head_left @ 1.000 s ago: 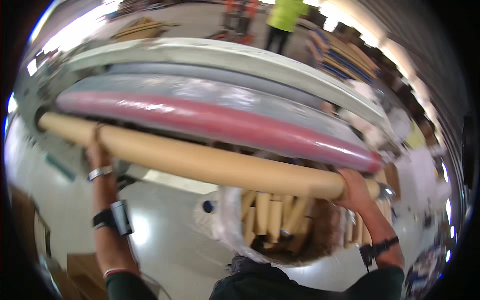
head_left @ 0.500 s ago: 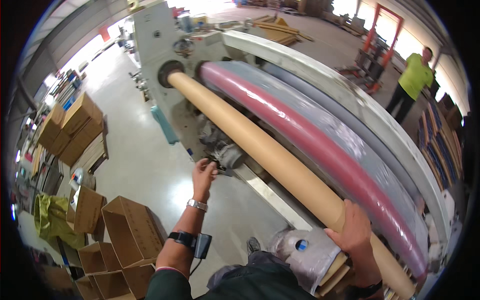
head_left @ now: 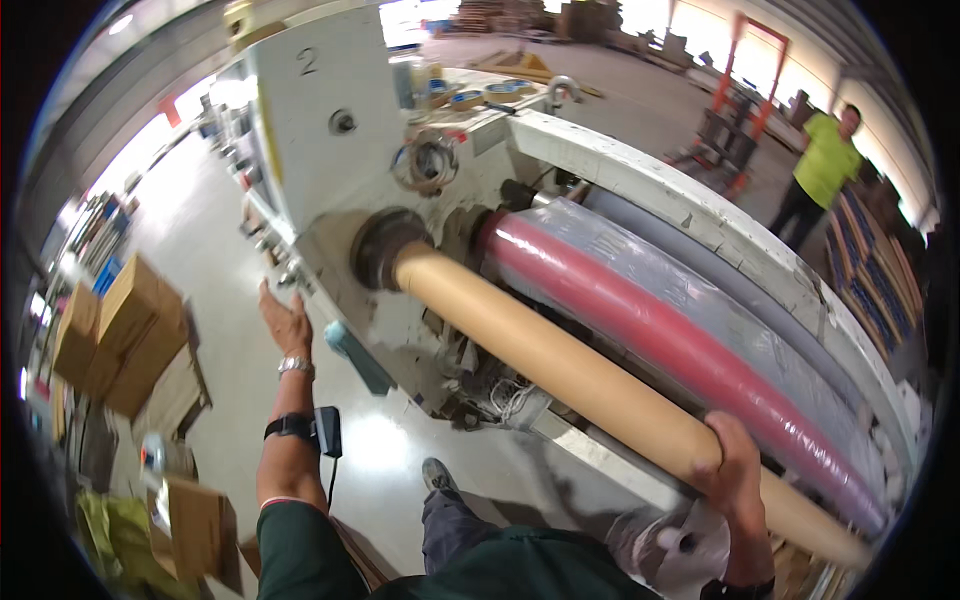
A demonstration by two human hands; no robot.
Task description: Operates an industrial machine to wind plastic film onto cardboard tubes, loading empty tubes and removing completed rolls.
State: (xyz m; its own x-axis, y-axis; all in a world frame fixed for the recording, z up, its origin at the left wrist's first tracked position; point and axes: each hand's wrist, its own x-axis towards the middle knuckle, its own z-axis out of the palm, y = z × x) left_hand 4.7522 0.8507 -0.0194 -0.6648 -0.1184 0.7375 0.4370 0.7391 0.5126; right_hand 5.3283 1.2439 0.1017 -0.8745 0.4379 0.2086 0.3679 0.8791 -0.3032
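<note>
A long tan roll (head_left: pixel 540 345) lies across the machine, its far end seated in a dark round chuck (head_left: pixel 390 245). My right hand (head_left: pixel 735 465) curls over the near part of this roll, fingers wrapped on its surface. Out to the left, my left hand (head_left: pixel 287 322) is stretched forward with fingers apart and nothing in it. It is nearest to the small metal fittings (head_left: pixel 290 272) on the outer side of the machine's pale end panel (head_left: pixel 325 120); whether it touches them I cannot tell. Beside the tan roll runs a red roll (head_left: pixel 620 305) under clear film.
A pale beam (head_left: pixel 690 180) borders the rolls on the far side. A teal holder (head_left: pixel 355 355) juts from the machine's side. Cardboard boxes (head_left: pixel 130 330) stand on the floor at left. A person in a yellow-green shirt (head_left: pixel 828 170) stands at far right, near an orange lift (head_left: pixel 735 105).
I have moved forward toward the machine's end panel. My left hand has gone from beside the machine's lower frame to the fittings farther left. My right hand stays on the tan roll.
</note>
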